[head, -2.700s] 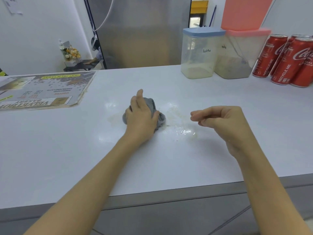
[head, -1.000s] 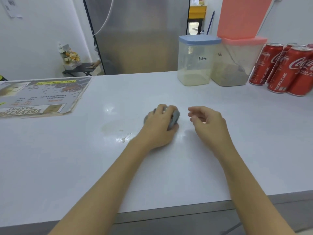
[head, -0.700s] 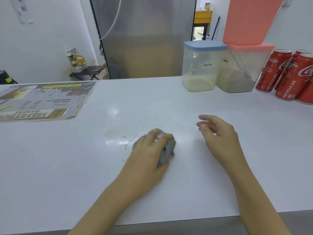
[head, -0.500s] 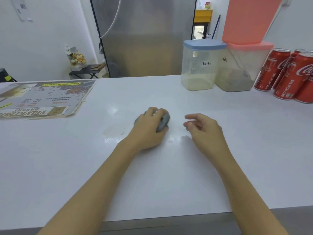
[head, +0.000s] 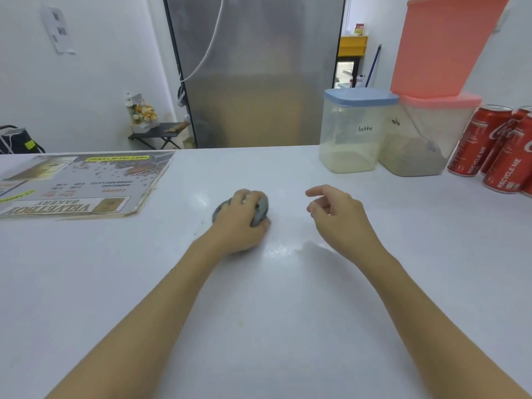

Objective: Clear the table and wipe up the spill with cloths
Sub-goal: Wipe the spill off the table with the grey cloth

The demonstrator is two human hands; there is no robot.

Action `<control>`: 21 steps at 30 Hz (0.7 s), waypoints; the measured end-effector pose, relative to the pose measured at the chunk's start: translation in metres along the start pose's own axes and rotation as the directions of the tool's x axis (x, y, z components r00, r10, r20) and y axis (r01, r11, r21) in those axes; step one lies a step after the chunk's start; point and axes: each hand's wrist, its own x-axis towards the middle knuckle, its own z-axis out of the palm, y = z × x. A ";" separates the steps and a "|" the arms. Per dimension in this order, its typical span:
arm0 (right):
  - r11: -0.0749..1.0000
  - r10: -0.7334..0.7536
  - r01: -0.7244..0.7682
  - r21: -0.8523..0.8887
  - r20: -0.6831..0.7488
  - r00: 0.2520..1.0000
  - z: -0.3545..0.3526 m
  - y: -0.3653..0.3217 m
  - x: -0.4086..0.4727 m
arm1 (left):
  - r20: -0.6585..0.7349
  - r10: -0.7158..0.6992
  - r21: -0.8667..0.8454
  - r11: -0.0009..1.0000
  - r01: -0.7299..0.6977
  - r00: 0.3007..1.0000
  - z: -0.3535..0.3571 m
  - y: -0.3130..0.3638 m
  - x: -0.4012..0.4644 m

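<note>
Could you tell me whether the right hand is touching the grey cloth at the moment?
Apart. The head view shows the right hand loosely curled, with bare white countertop between it and the grey cloth, which the left hand grips.

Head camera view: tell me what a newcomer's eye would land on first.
The left hand at the counter's centre, clamped on a balled grey cloth, with a wet glint just nearer the camera. The empty right hand hovers beside it. Far right stand red cola cans and a pink-lidded container.
</note>
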 end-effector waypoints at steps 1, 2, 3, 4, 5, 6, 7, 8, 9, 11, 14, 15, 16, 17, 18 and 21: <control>1.000 -0.007 0.007 -0.018 -0.020 1.000 -0.001 0.001 -0.001 | 0.024 0.033 -0.007 0.999 -0.033 0.999 0.005 0.007 0.008; 0.999 -0.012 0.011 -0.034 -0.043 0.999 -0.004 0.001 -0.001 | 0.039 0.082 -0.021 0.996 -0.081 0.996 0.008 0.017 0.010; 0.999 -0.016 0.013 -0.047 -0.067 0.998 -0.007 0.002 -0.002 | 0.057 0.137 -0.043 0.990 -0.134 0.989 0.011 0.027 0.005; 0.998 -0.020 0.015 -0.055 -0.090 0.996 -0.010 0.003 -0.002 | 0.083 0.193 -0.071 0.980 -0.188 0.978 0.013 0.033 -0.004; 0.998 -0.022 0.016 -0.058 -0.107 0.994 -0.013 0.004 -0.003 | 0.100 0.243 -0.081 0.969 -0.235 0.965 0.013 0.037 -0.015; 0.998 -0.023 0.016 -0.060 -0.116 0.993 -0.015 0.004 -0.005 | 0.108 0.281 -0.089 0.958 -0.272 0.954 0.011 0.037 -0.025; 0.998 -0.022 0.014 -0.062 -0.119 0.993 -0.016 0.004 -0.006 | 0.100 0.299 -0.084 0.953 -0.291 0.949 0.009 0.034 -0.031; 0.998 -0.024 0.017 -0.067 -0.118 0.993 -0.016 0.003 -0.008 | 0.091 0.274 -0.057 0.961 -0.269 0.958 0.006 0.028 -0.032; 0.996 -0.036 0.027 -0.081 -0.112 0.993 -0.015 0.002 -0.009 | 0.078 0.213 -0.021 0.977 -0.212 0.974 0.002 0.023 -0.024; 0.990 -0.069 0.058 -0.131 -0.077 0.995 -0.009 0.000 -0.012 | 0.038 0.086 0.030 0.996 -0.087 0.996 -0.002 0.011 0.003; 0.970 -0.094 0.090 -0.228 -0.006 0.996 0.000 -0.001 -0.015 | 0.048 0.026 -0.008 1.000 -0.025 0.999 0.002 0.013 0.040; 0.960 -0.098 0.095 -0.263 0.003 0.995 0.001 0.000 -0.015 | 0.060 0.083 -0.042 0.996 -0.081 0.995 0.007 0.018 0.046; 0.951 -0.100 0.095 -0.293 0.000 0.995 0.001 0.001 -0.014 | 0.084 0.149 -0.074 0.987 -0.143 0.985 0.010 0.028 0.046; 0.947 -0.099 0.091 -0.308 -0.011 0.995 0.000 0.002 -0.013 | 0.116 0.216 -0.101 0.974 -0.205 0.969 0.014 0.039 0.040; 0.946 -0.098 0.085 -0.312 -0.028 0.995 -0.001 0.003 -0.012 | 0.148 0.272 -0.127 0.959 -0.254 0.951 0.016 0.050 0.029; 0.952 -0.085 0.052 -0.303 -0.096 0.992 -0.006 0.004 -0.010 | 0.186 0.411 -0.186 0.907 -0.379 0.892 0.014 0.069 -0.012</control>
